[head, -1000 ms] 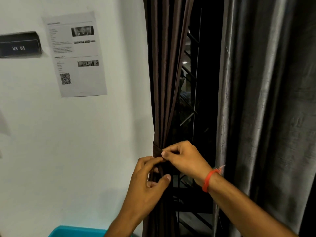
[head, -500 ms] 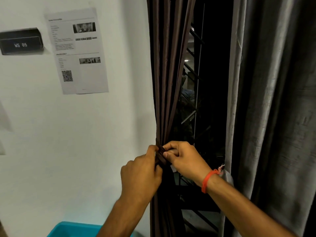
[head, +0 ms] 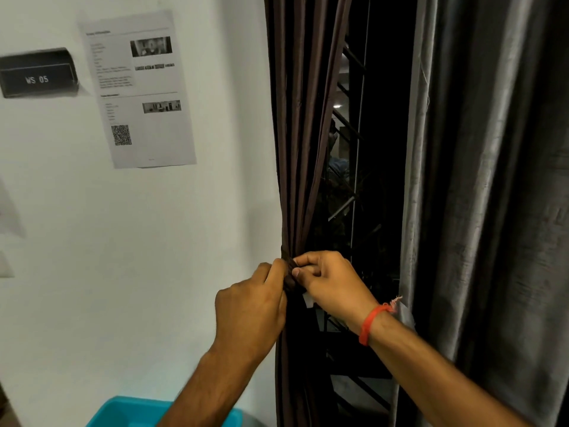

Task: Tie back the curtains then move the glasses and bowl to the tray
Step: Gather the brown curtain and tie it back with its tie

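Pinching the dark tieback band (head: 289, 269) from both sides, the left hand (head: 251, 306) and right hand (head: 334, 286) curl their fingertips on it where it cinches the brown curtain (head: 303, 134). Right of that curtain, past the dark window, the grey curtain (head: 486, 180) hangs loose. Judging by this, the first tie is nearly fastened; the second curtain, glasses and bowl remain, none of those in view

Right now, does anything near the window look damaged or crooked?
The paper sheet hangs tilted on the wall. The grey curtain has loose threads at its edge. Nothing else stands out.
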